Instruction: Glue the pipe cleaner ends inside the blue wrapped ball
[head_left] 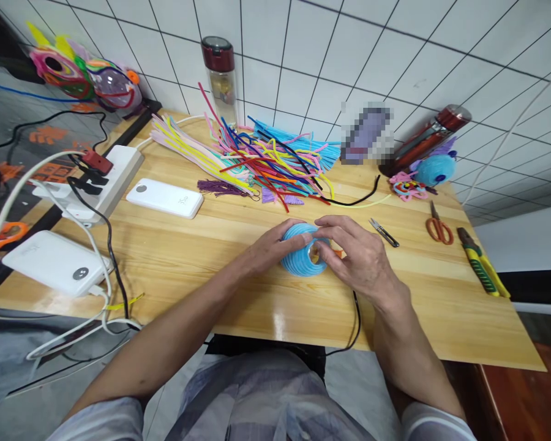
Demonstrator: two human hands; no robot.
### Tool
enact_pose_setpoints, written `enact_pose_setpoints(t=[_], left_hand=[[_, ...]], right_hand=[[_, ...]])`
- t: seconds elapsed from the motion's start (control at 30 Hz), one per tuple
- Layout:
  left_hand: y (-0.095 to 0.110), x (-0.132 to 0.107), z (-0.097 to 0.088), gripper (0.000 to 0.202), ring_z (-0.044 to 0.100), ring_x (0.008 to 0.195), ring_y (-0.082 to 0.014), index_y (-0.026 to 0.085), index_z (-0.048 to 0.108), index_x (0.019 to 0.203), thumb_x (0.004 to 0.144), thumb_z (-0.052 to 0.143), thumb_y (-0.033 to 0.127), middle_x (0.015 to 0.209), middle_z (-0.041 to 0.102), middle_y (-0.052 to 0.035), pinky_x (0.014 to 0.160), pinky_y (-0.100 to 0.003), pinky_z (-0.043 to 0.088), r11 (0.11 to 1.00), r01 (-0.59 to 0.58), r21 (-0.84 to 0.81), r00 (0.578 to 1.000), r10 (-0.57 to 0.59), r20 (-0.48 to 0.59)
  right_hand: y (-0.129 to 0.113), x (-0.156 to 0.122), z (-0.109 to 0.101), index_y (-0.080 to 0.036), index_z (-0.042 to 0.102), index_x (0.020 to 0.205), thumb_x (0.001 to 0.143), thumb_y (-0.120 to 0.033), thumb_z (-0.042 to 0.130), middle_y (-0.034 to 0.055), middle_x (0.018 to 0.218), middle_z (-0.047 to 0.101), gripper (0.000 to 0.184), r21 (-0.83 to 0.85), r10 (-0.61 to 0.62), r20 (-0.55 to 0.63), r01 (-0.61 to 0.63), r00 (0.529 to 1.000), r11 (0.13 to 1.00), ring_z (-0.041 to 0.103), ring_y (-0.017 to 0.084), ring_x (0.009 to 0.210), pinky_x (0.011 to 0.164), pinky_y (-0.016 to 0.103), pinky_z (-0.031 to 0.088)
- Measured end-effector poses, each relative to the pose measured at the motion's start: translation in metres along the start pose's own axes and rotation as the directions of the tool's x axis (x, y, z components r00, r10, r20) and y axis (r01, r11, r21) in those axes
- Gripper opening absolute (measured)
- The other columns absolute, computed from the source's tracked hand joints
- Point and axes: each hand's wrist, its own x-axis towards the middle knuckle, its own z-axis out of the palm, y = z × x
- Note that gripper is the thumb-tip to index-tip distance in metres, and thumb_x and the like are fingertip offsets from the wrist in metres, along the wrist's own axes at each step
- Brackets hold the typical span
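Note:
A round body wound with light blue pipe cleaners (297,262) is at the middle front of the table, with a round opening turned toward me. My left hand (275,245) is closed round its left side, the thumb lying across the top. On the right, my right hand (356,251) has its fingers bent at the rim of the opening; thumb and index finger touch the blue piece there. A small orange bit (338,252) shows behind the right fingers. What lies under the fingertips is hidden.
Loose coloured pipe cleaners (275,159) lie in a heap at the back. To the right are thread snips (384,233), scissors (439,226) and pliers (480,263). White power banks (165,198), a power strip (114,180) and cables crowd the left. A red thermos (425,138) leans near the wall.

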Motion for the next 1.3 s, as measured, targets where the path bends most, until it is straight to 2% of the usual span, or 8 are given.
enact_pose_setpoints(t=[0.27,0.5,0.8,1.03,1.17,1.3], left_hand=[[-0.0002,0.001,-0.0052,0.061,0.063,0.127,-0.0333,0.019,0.065,0.134,0.087,0.075,0.057,0.13,0.071,-0.0097,0.108,-0.044,0.049,0.991,0.042,-0.127,0.994,-0.029,0.101],[0.0004,0.0011,-0.0046,0.057,0.065,0.12,-0.0308,0.018,0.067,0.128,0.087,0.076,0.055,0.124,0.072,-0.0082,0.102,-0.041,0.05,0.992,0.076,-0.098,0.99,-0.064,0.123],[-0.0011,0.0027,-0.0036,0.057,0.065,0.117,-0.0306,0.017,0.067,0.126,0.086,0.077,0.057,0.123,0.072,-0.009,0.102,-0.042,0.049,0.993,0.072,-0.096,0.991,-0.061,0.116],[-0.0004,0.0012,-0.0036,0.052,0.064,0.116,-0.0295,0.018,0.068,0.123,0.088,0.076,0.056,0.12,0.071,-0.0082,0.101,-0.041,0.05,0.995,0.037,-0.091,0.997,-0.03,0.078],[-0.0021,0.0023,-0.0039,0.054,0.065,0.117,-0.0296,0.019,0.069,0.124,0.086,0.078,0.057,0.121,0.072,-0.0083,0.101,-0.041,0.052,0.992,0.021,-0.125,0.999,-0.015,0.044],[-0.0034,0.0036,-0.0029,0.057,0.064,0.118,-0.0294,0.017,0.069,0.125,0.086,0.078,0.058,0.123,0.072,-0.0093,0.103,-0.041,0.051,0.988,0.023,-0.152,1.0,-0.025,-0.012]], right_hand=[[0.0002,0.0016,-0.0031,-0.02,0.07,0.103,0.102,-0.013,0.064,0.0145,0.113,0.081,0.009,0.048,-0.024,-0.019,0.025,1.0,0.999,0.082,0.023,0.101,0.084,0.034,0.066],[0.0022,0.0003,-0.005,-0.022,0.07,0.106,0.102,-0.011,0.064,0.0115,0.111,0.084,0.013,0.063,-0.035,0.003,0.034,0.999,0.997,0.083,0.023,0.099,0.084,0.034,0.066],[0.0009,0.0012,-0.0034,-0.022,0.069,0.102,0.102,-0.011,0.063,0.0092,0.104,0.085,0.012,0.039,-0.029,-0.003,0.03,1.0,0.999,0.082,0.021,0.092,0.08,0.034,0.065],[-0.0002,0.0015,-0.0053,-0.022,0.071,0.107,0.101,-0.012,0.062,0.0097,0.106,0.083,0.015,0.072,-0.003,-0.006,0.004,1.0,0.997,0.082,0.023,0.097,0.084,0.035,0.066],[-0.0009,0.0006,-0.0065,-0.024,0.075,0.11,0.101,-0.014,0.062,0.0095,0.111,0.084,0.018,0.025,0.007,-0.01,-0.006,1.0,1.0,0.082,0.023,0.101,0.087,0.037,0.067],[-0.0012,-0.0007,-0.0051,-0.023,0.078,0.111,0.101,-0.016,0.065,0.0105,0.112,0.085,0.018,-0.064,-0.022,-0.035,0.02,0.999,0.998,0.083,0.024,0.099,0.084,0.036,0.068]])
